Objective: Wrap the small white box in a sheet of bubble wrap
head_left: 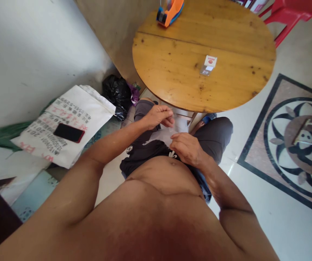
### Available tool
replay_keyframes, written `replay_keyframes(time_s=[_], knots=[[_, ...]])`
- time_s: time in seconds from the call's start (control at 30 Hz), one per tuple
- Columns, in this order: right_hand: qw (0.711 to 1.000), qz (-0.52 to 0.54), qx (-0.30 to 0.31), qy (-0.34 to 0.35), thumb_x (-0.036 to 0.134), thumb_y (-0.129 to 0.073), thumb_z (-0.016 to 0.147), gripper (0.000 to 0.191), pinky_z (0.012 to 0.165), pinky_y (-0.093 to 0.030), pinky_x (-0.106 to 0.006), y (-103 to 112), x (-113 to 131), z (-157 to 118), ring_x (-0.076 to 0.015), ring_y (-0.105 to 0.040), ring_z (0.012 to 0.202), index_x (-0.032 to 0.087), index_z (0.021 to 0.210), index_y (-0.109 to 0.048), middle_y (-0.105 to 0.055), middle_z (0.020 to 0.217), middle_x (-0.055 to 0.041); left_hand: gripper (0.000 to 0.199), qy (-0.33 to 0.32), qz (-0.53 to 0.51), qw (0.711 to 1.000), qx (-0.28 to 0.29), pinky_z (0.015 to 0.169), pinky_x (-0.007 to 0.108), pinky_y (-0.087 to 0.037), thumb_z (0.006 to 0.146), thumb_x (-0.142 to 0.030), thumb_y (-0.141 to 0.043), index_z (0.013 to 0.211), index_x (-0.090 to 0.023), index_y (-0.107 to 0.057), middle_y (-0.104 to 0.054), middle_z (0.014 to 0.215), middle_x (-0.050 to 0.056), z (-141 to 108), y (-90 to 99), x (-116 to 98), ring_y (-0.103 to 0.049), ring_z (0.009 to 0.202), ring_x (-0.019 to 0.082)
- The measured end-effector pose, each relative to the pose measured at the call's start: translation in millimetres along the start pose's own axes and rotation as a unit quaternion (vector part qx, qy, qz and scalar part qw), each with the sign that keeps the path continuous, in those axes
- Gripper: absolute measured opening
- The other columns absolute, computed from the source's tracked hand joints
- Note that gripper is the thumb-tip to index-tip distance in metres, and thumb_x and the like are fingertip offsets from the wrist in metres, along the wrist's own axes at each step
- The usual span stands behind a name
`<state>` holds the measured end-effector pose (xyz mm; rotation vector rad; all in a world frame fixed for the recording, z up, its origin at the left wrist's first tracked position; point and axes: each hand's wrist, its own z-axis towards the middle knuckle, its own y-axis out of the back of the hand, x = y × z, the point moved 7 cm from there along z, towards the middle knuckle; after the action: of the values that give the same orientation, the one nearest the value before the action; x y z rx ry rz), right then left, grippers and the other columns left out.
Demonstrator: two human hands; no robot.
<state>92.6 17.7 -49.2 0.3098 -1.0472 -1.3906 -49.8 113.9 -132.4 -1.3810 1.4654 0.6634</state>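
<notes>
A thin, see-through plastic sheet or bag (160,137) lies over my lap, between my two hands and partly behind them. My left hand (160,116) is above my thigh, its fingers curled and pinched together at the plastic. Closer to my belly, my right hand (186,148) is bent inward, with thumb and fingers drawn together at the plastic's near edge. The fingertips of the two hands face each other, a short gap apart. Exactly where each hand grips the thin film is hard to see.
A round wooden table (234,83) stands ahead, bearing an orange tape dispenser (171,13) and a small white-and-red box (209,62). At left, a phone (69,133) lies on printed white sacks (93,105), near a black bag (116,90). A red chair (290,12) is beyond.
</notes>
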Motion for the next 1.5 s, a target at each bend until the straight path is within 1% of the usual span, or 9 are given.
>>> replay_keyframes(time_s=[0.1, 0.27, 0.37, 0.5, 0.67, 0.8, 1.1, 1.27, 1.5], knots=[[0.998, 0.041, 0.042, 0.0, 0.016, -0.049, 0.101, 0.013, 0.086, -0.057, -0.033, -10, 6, -1, -0.019, -0.069, 0.101, 0.019, 0.097, -0.061, -0.068, 0.088, -0.0061, 0.025, -0.014, 0.009, 1.0, -0.015, 0.058, 0.024, -0.059, 0.091, -0.034, -0.071, 0.084, -0.013, -0.058, -0.073, 0.07, 0.003, 5, 6.8, 1, -0.074, 0.057, 0.016], [0.992, 0.054, 0.091, -0.074, 0.018, -0.042, 0.104, 0.018, 0.066, -0.051, -0.025, -21, -3, -6, -0.0136, -0.063, 0.075, 0.022, 0.097, -0.059, -0.066, 0.085, -0.0021, 0.021, -0.038, 0.058, 0.997, 0.014, 0.06, 0.022, -0.059, 0.09, -0.028, -0.071, 0.082, -0.012, -0.061, -0.073, 0.069, 0.002, 1, 2.0, 4, -0.073, 0.059, 0.013], [0.99, 0.025, 0.065, -0.119, 0.023, -0.043, 0.105, 0.018, 0.061, -0.048, -0.024, -17, -13, -8, -0.0134, -0.062, 0.071, 0.023, 0.1, -0.06, -0.066, 0.085, -0.0025, 0.02, -0.049, 0.064, 0.995, 0.062, 0.064, 0.023, -0.06, 0.088, -0.028, -0.072, 0.082, -0.011, -0.063, -0.074, 0.072, 0.004, -3, -7.9, 8, -0.074, 0.063, 0.014], [0.991, -0.02, 0.012, -0.13, 0.024, -0.046, 0.105, 0.015, 0.06, -0.047, -0.024, -11, -21, -11, -0.013, -0.063, 0.069, 0.021, 0.101, -0.06, -0.068, 0.086, -0.0035, 0.023, -0.047, 0.047, 0.992, 0.103, 0.07, 0.027, -0.062, 0.084, -0.031, -0.076, 0.083, -0.012, -0.063, -0.075, 0.075, 0.005, -5, -16.4, 17, -0.073, 0.066, 0.013], [0.981, -0.053, -0.015, -0.188, 0.028, -0.048, 0.104, 0.016, 0.06, -0.046, -0.026, -10, -34, -18, -0.0152, -0.067, 0.074, 0.022, 0.101, -0.062, -0.072, 0.087, -0.0042, 0.023, -0.042, 0.049, 0.991, 0.121, 0.072, 0.027, -0.059, 0.081, -0.031, -0.077, 0.084, -0.011, -0.066, -0.073, 0.074, 0.004, -7, -18.9, 22, -0.071, 0.067, 0.013], [0.97, -0.069, -0.037, -0.229, 0.03, -0.05, 0.103, 0.016, 0.062, -0.048, -0.026, -6, -41, -21, -0.015, -0.067, 0.072, 0.022, 0.101, -0.064, -0.074, 0.087, -0.0042, 0.024, -0.05, 0.061, 0.99, 0.114, 0.068, 0.022, -0.051, 0.077, -0.032, -0.078, 0.081, -0.011, -0.068, -0.069, 0.071, 0.0, -11, -21.2, 17, -0.064, 0.066, 0.01], [0.956, -0.107, -0.09, -0.257, 0.034, -0.055, 0.101, 0.019, 0.061, -0.05, -0.026, -2, -50, -26, -0.0166, -0.069, 0.068, 0.02, 0.098, -0.068, -0.076, 0.084, -0.0053, 0.021, -0.048, 0.053, 0.997, 0.033, 0.058, 0.02, -0.039, 0.073, -0.032, -0.074, 0.077, -0.013, -0.068, -0.061, 0.064, -0.004, -16, -26.6, 21, -0.05, 0.059, 0.007], [0.952, -0.099, -0.077, -0.28, 0.038, -0.057, 0.099, 0.021, 0.062, -0.05, -0.026, -5, -56, -28, -0.0168, -0.068, 0.067, 0.021, 0.096, -0.069, -0.075, 0.081, -0.0048, 0.021, -0.029, 0.071, 0.996, 0.039, 0.05, 0.02, -0.027, 0.078, -0.034, -0.072, 0.074, -0.014, -0.067, -0.05, 0.055, -0.006, -20, -29.5, 22, -0.039, 0.051, 0.006], [0.944, -0.108, -0.104, -0.293, 0.043, -0.057, 0.1, 0.027, 0.06, -0.048, -0.026, 0, -58, -28, -0.0158, -0.066, 0.063, 0.021, 0.089, -0.068, -0.073, 0.076, -0.004, 0.019, -0.007, 0.044, 0.998, 0.05, 0.049, 0.02, -0.025, 0.075, -0.03, -0.075, 0.072, -0.013, -0.067, -0.05, 0.055, -0.005, -23, -32.2, 23, -0.037, 0.05, 0.006]])
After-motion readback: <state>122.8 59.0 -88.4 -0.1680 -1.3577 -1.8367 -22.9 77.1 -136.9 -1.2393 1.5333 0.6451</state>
